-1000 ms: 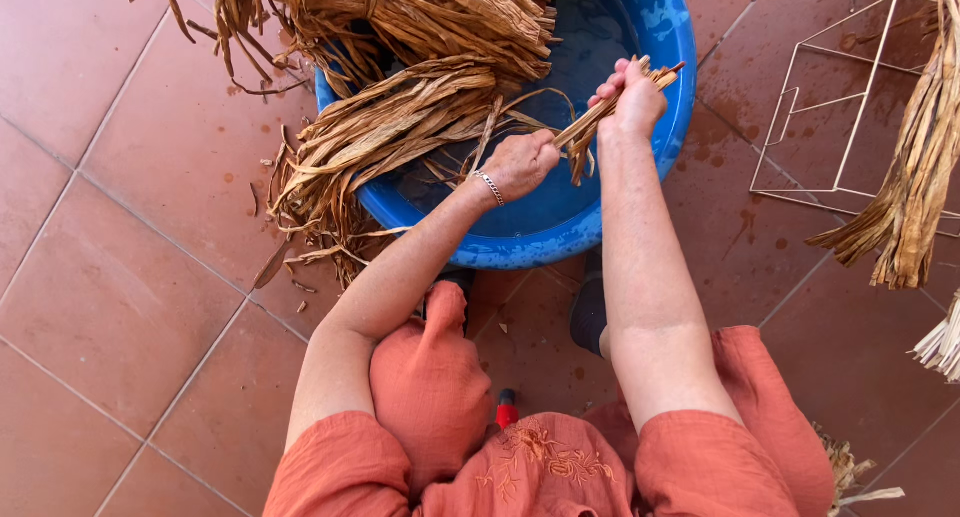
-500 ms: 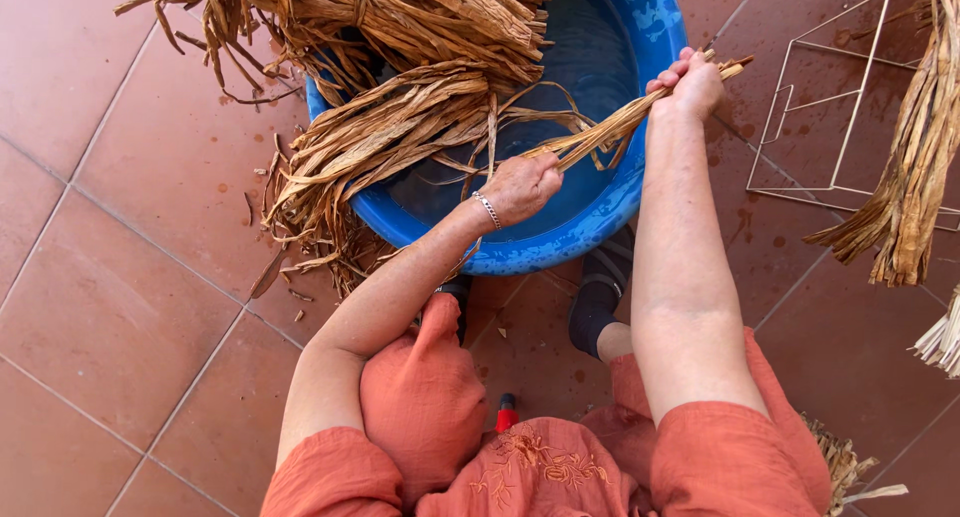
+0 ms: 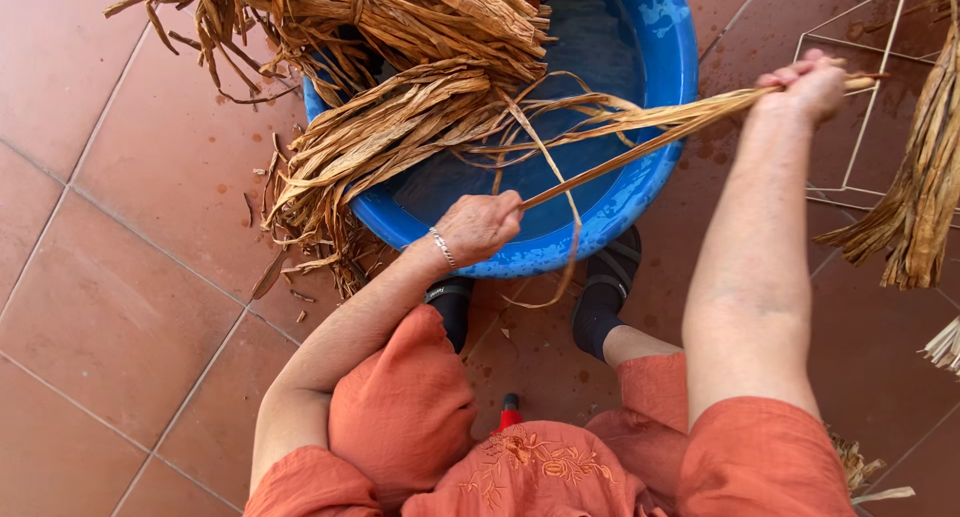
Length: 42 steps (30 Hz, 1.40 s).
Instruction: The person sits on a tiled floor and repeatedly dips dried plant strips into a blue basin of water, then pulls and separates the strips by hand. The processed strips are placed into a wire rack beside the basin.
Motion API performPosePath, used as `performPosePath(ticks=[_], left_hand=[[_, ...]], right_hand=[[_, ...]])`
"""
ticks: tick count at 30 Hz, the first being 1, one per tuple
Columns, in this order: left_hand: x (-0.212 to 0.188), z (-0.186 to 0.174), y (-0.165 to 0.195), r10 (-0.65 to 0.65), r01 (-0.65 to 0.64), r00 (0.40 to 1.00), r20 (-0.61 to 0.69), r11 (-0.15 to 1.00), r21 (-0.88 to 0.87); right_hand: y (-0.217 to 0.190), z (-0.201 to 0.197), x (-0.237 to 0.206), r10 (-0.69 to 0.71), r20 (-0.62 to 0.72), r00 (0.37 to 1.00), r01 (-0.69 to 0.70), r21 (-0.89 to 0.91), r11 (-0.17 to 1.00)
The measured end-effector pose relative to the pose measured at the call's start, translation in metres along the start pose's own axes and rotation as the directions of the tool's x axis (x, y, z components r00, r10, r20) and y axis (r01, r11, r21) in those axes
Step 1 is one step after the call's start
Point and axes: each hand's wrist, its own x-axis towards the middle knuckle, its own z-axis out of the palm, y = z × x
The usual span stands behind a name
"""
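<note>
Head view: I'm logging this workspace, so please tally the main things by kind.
Round blue plastic tub: 1
White wire frame: 1
Bare hands, left hand and right hand, gripping one dried tan leaf strip: 2
Black socks: 2
Total: 6

Over a blue tub (image 3: 640, 192) on the tiled floor (image 3: 110, 307), the left hand (image 3: 482, 225) and raised right hand (image 3: 808, 83) each grip a bundle of dried leaf strips (image 3: 640, 127) stretched between them; a wire frame (image 3: 880, 87) stands beside the tub
</note>
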Motion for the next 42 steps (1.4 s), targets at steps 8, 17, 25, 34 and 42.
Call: performPosePath(ticks=[8,17,25,34,42], left_hand=[[-0.019,0.0,-0.052,-0.021,0.037,0.995,-0.099,0.985,0.17],[0.009,0.043,-0.132,-0.336,0.202,0.938,0.087,0.733,0.649],[0.003,0.044,-0.106,-0.34,0.251,0.94,0.013,0.718,0.649],[0.012,0.048,-0.109,-0.54,0.238,0.749,0.384,0.76,0.605],[0.055,-0.014,-0.075,-0.2,0.17,0.966,-0.163,0.969,-0.179]], right_hand=[[-0.035,-0.013,0.032,-0.086,0.028,0.996,0.086,0.009,0.996],[0.045,0.012,-0.071,-0.234,0.726,0.646,0.537,-0.214,0.816],[0.16,0.004,-0.197,0.198,0.888,0.415,0.88,-0.447,0.16],[0.19,-0.023,-0.196,0.287,0.758,0.586,0.776,-0.626,0.069],[0.104,0.015,-0.214,0.555,0.689,0.467,0.197,-0.693,0.694]])
